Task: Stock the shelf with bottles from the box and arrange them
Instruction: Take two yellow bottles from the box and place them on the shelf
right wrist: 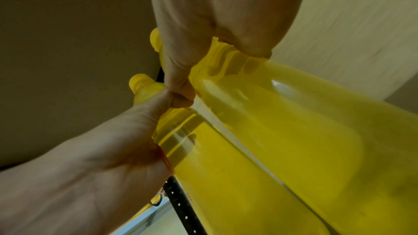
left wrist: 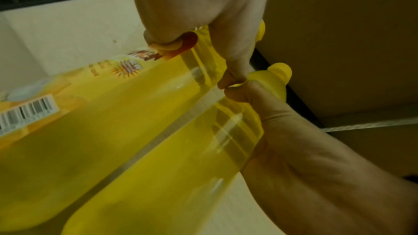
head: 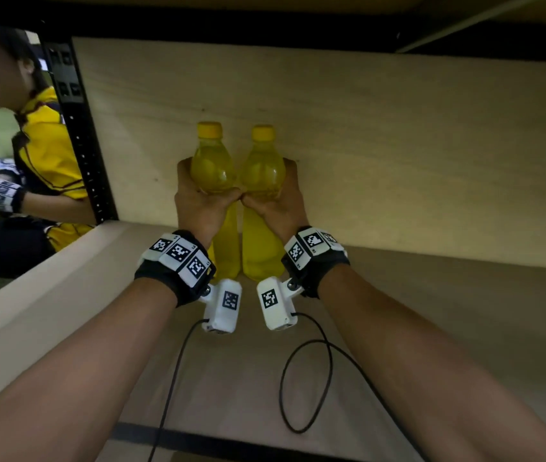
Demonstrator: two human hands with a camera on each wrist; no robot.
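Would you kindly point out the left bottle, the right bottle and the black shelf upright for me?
left bottle (head: 212, 168), head view, on its clear upper body below the cap.
right bottle (head: 262, 173), head view, on its upper body.
black shelf upright (head: 80, 135), head view, on its perforated face.

Two upright yellow bottles (head: 212, 168), side by side

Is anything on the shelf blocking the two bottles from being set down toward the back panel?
Nothing visible: the shelf behind and beside both bottles is bare up to the back panel.
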